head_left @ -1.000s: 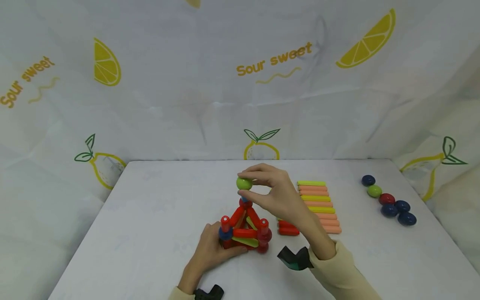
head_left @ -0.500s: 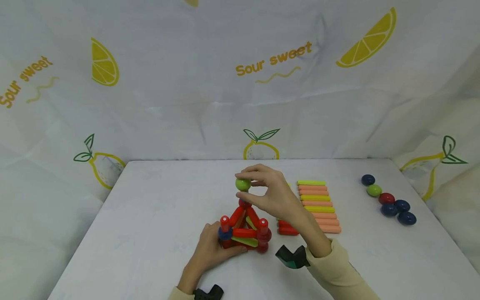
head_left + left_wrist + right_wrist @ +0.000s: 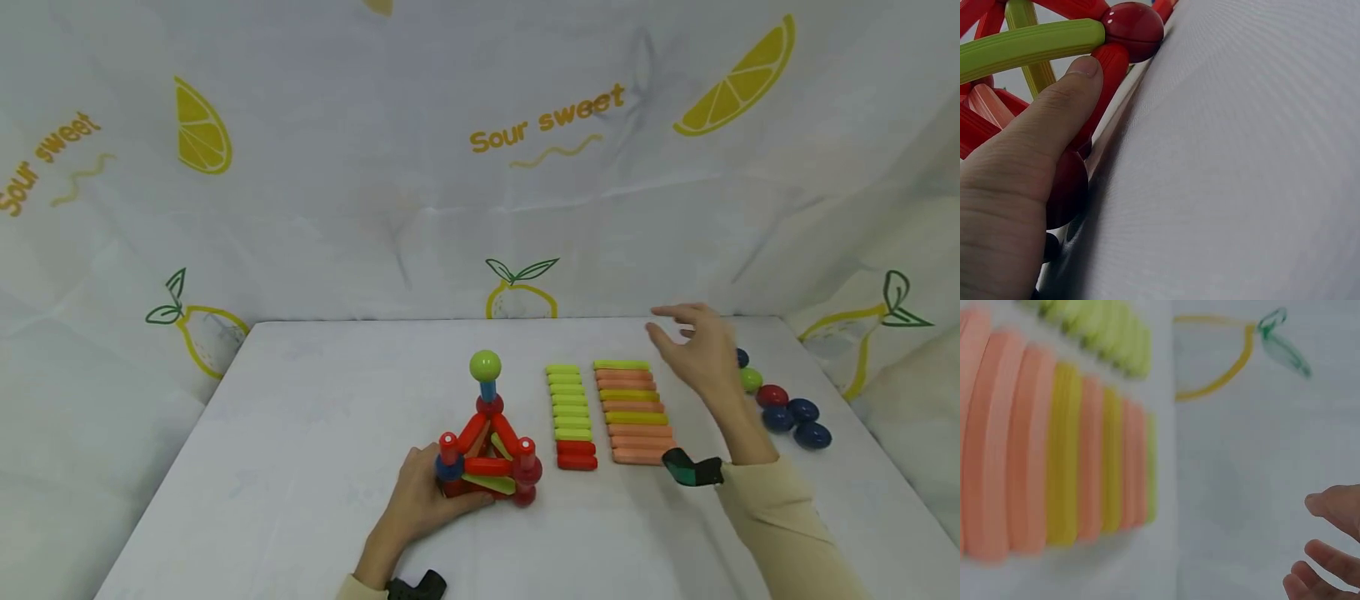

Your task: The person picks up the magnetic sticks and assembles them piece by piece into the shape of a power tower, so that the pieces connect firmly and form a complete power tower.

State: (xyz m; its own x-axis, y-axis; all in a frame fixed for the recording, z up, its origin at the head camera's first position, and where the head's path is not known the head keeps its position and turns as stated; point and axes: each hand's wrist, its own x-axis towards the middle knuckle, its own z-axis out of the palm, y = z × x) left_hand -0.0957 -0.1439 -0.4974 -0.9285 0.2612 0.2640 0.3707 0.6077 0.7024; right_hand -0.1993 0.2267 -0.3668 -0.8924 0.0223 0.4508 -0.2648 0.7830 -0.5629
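A frame of toy building rods and balls [image 3: 491, 467] stands in the middle of the table, mostly red with some light green rods. On its top a green ball [image 3: 485, 366] sits on a short blue upright rod [image 3: 488, 392]. My left hand [image 3: 420, 496] grips the structure's lower left corner; in the left wrist view the thumb [image 3: 1063, 103] lies along a red rod below a green one. Its other fingers are hidden behind the structure. Held above the table between the rods and the loose balls, my right hand [image 3: 701, 354] has thumb and fingers apart and holds nothing.
Beside the structure lies a column of light green and red rods [image 3: 572, 410]. Right of that is a column of longer orange and yellow rods [image 3: 633, 408]. Several loose balls [image 3: 778, 417] in blue, red and green lie at the table's right, partly behind my right arm.
My right hand has let go of the green ball, which now stays on the blue rod. That hand has moved right, past the rod columns. The left hand keeps its hold.
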